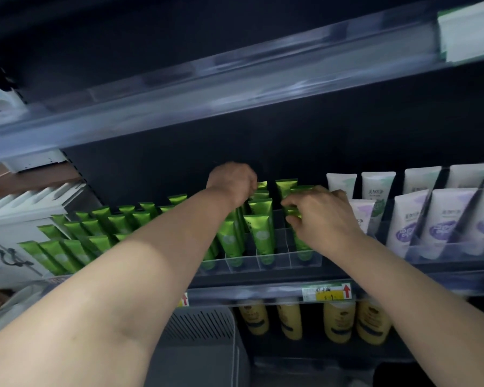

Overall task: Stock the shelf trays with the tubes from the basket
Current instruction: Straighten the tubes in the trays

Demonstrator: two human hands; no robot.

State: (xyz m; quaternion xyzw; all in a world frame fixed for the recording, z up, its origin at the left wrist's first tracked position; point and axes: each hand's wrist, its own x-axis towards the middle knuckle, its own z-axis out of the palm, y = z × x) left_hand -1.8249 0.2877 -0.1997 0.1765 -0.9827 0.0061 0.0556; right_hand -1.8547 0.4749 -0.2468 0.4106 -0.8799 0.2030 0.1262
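Note:
Several green tubes [260, 230] stand upright in a clear divided shelf tray [274, 261] on the middle shelf. My left hand [232, 182] reaches to the back of the tray, its fingers curled on the top of a green tube in a rear row. My right hand [319, 213] is over the tray's right lane and pinches a green tube [292, 212] between thumb and fingers. More green tubes [67, 247] fill the lanes to the left. A grey slotted basket [204, 325] shows below, between my forearms.
White and purple tubes [442, 224] stand in trays to the right. Yellow bottles [338, 319] line the lower shelf behind a price label [327, 293]. The upper shelf's clear front rail [235, 88] hangs overhead. A white cabinet [17, 230] is at the left.

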